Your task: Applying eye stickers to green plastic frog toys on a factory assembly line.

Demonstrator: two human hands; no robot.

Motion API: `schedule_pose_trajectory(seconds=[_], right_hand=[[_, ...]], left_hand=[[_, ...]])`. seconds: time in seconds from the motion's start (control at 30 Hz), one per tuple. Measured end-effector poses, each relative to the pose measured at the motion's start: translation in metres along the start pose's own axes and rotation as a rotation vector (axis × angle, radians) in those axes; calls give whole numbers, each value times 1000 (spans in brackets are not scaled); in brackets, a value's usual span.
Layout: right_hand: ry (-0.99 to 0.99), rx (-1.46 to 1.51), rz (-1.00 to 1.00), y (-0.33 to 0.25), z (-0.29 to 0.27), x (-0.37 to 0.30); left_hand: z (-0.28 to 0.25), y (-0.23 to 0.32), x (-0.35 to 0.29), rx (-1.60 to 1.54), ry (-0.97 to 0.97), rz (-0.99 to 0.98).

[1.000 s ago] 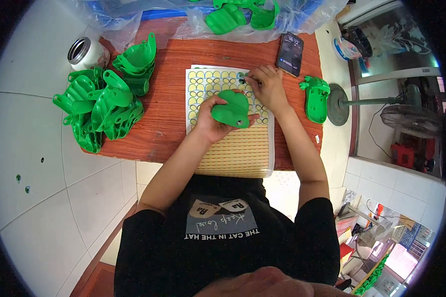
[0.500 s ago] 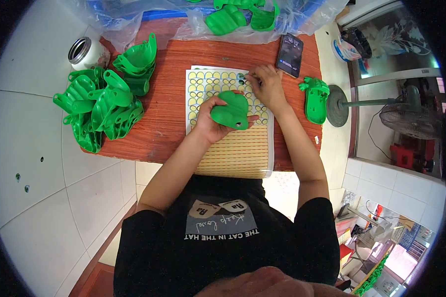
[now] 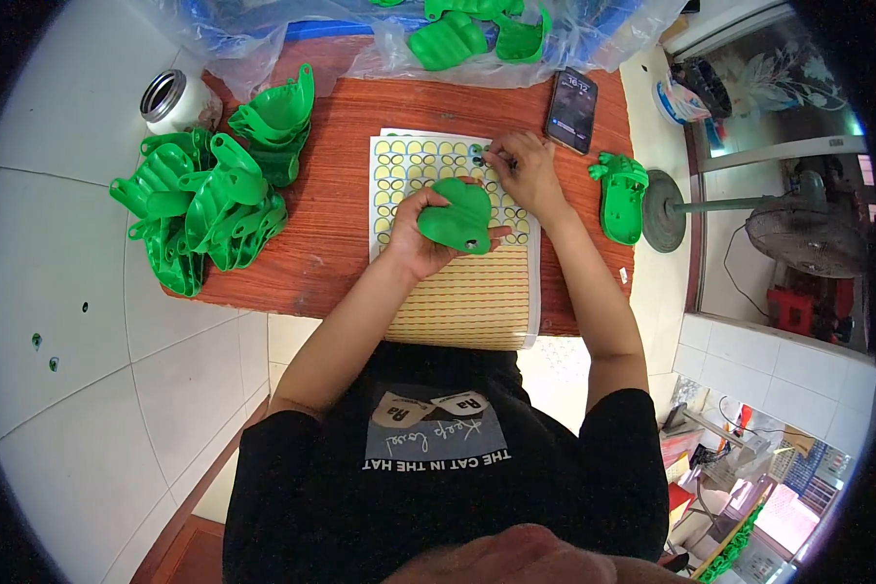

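My left hand (image 3: 417,239) is wrapped round a green plastic part (image 3: 456,216), a rounded shell with a small hole near its lower end. It is held just above a sheet of stickers (image 3: 396,185), printed with rows of yellow half-rounds and ovals. My right hand (image 3: 529,177) rests over the sheet's upper right, thumb and fingers pinched together at its surface. Beside those fingertips sit small dark green-and-black eye stickers (image 3: 476,152). Whatever lies between the fingertips is too small to make out. Below the rows, a yellowish striped sheet (image 3: 457,302) reaches the table's front edge.
Nested green plastic parts (image 3: 204,200) are heaped at left, by a white jar (image 3: 180,102). A phone (image 3: 570,112) and a green clawed piece (image 3: 621,200) lie at right. Behind is a plastic-lined blue bin (image 3: 341,27) with more green parts. A fan (image 3: 803,234) stands beyond.
The right fingertips have drawn closer together and shifted slightly over the eye stickers. My left hand keeps its hold on the green part. The whole view has moved a little.
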State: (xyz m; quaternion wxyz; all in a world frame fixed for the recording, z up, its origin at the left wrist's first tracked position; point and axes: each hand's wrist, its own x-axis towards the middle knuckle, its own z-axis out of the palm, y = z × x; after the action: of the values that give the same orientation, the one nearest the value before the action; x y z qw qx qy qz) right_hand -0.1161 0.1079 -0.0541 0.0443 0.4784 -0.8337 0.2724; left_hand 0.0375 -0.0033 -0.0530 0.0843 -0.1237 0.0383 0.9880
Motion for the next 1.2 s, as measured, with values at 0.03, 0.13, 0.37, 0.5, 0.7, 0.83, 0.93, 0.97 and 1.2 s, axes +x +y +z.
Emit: schedule_pose_trajectory(seconds=[0.03,0.13,0.37,0.5,0.7,0.83,0.93,0.97,1.2], right_hand=[[64,-47,-42,1,3,1],[134,-115,-103,1,4,2],[94,-77,-115,2,0,6],[96,-59,-161,6,0,7],[-74,13,-57,10,-3,8],[51,-14,-165,10,1,8],[27,-25,-155,7,-3,9],[-15,10,-112,6,-5,9],[177,-135,-159,-37,-24,-1]], left_hand=[[3,0,-1,-16,6,1],[2,-1,0,-37,14,10],[-8,1,1,-36,-43,-25],[1,0,-2,-18,12,7],[1,2,-2,-33,44,-8],[2,2,-3,-13,20,-15],[-2,0,-2,-18,30,-5],[-5,0,0,-33,20,-16],[0,0,-1,-30,60,-4]])
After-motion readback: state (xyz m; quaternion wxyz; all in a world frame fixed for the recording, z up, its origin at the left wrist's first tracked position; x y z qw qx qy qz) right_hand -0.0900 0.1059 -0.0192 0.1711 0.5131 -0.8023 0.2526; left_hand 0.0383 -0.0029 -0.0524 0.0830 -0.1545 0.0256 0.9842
